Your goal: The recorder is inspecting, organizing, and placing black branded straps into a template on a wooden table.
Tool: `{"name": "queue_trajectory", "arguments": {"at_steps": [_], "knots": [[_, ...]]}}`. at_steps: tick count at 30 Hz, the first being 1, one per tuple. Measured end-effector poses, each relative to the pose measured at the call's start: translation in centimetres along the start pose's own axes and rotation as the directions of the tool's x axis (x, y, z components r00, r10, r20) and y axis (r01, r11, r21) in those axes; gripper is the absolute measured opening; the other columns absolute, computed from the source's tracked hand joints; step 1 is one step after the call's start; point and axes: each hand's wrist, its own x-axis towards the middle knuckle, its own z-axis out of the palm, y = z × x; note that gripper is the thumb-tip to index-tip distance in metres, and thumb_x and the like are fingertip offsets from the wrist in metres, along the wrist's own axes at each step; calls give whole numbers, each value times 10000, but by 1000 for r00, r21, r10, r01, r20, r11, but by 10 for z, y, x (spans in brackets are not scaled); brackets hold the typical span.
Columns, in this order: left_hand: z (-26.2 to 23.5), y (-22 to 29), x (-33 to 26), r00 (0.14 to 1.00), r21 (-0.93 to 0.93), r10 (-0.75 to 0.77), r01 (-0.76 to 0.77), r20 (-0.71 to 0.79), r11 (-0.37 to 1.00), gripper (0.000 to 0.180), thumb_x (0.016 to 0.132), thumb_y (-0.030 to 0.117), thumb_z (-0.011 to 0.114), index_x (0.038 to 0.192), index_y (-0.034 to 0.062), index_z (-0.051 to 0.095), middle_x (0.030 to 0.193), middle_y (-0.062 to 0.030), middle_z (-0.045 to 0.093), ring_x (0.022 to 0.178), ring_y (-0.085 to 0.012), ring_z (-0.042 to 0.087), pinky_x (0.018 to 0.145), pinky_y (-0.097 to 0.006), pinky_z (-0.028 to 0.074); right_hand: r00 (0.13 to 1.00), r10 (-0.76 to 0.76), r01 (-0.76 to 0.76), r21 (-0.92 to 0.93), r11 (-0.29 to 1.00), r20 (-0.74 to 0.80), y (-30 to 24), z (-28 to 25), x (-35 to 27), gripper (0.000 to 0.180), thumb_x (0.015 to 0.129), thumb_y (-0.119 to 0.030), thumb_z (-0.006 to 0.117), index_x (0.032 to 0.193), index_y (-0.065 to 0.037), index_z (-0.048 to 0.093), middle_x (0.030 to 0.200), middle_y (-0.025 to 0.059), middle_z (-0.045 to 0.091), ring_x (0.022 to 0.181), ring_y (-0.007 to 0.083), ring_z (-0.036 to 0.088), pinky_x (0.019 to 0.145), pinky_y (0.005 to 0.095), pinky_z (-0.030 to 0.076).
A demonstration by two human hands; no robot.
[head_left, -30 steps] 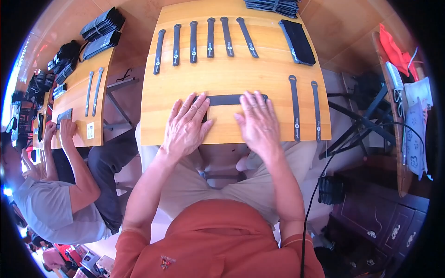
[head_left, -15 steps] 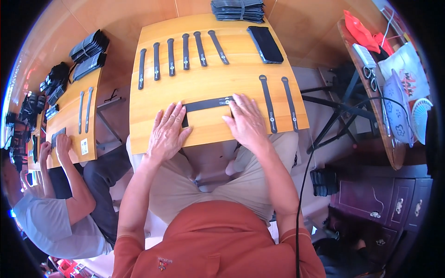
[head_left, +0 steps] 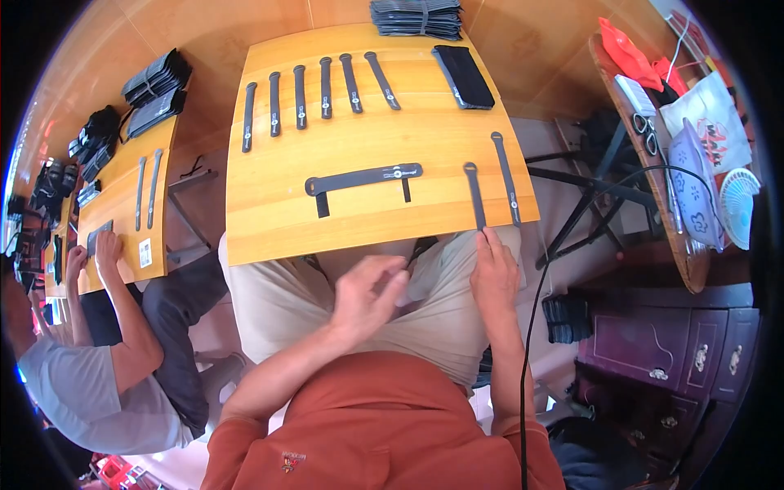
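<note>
A long black strap with two short cross pieces [head_left: 363,178] lies flat in the middle of the wooden table [head_left: 269,237]. My left hand [head_left: 367,296] hovers over my lap below the table's front edge, fingers loosely apart and holding nothing. My right hand [head_left: 495,273] rests at the front edge, and its fingertips reach the near end of a thin black strap [head_left: 474,194]. Beside that one lies a second thin strap [head_left: 506,178]. Several more straps [head_left: 325,77] are lined up in a row at the back.
A black flat pouch [head_left: 463,75] and a stack of black pieces [head_left: 416,16] sit at the table's far end. At the left, another person [head_left: 98,384] works at a second table [head_left: 122,204]. A cluttered side table [head_left: 686,269] stands to the right. A black cable [head_left: 531,327] runs down beside my right arm.
Both my hands have lifted off the long strap and drawn back toward my lap. The strap now lies uncovered on the table. The view has shifted.
</note>
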Motion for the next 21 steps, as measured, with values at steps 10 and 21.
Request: {"name": "queue_trajectory", "arguments": {"at_steps": [10, 21], "knots": [[77, -4, 42, 876, -341, -122, 305, 467, 889, 304, 1051, 254, 633, 1157, -26, 683, 938, -37, 700, 825, -82, 622, 704, -228, 498, 915, -72, 172, 222, 960, -397, -57, -29, -36, 229, 844, 82, 695, 1070, 48, 686, 1131, 201, 693, 812, 344, 676, 669, 414, 565], [-22, 7, 32, 962, -575, -271, 206, -28, 792, 271, 1050, 243, 642, 1054, -5, 748, 811, 5, 700, 709, -37, 592, 668, -203, 504, 988, 25, 87, 682, 726, -153, -55, -23, -19, 207, 841, 47, 752, 1032, -28, 730, 972, 173, 695, 796, 320, 687, 690, 371, 561]]}}
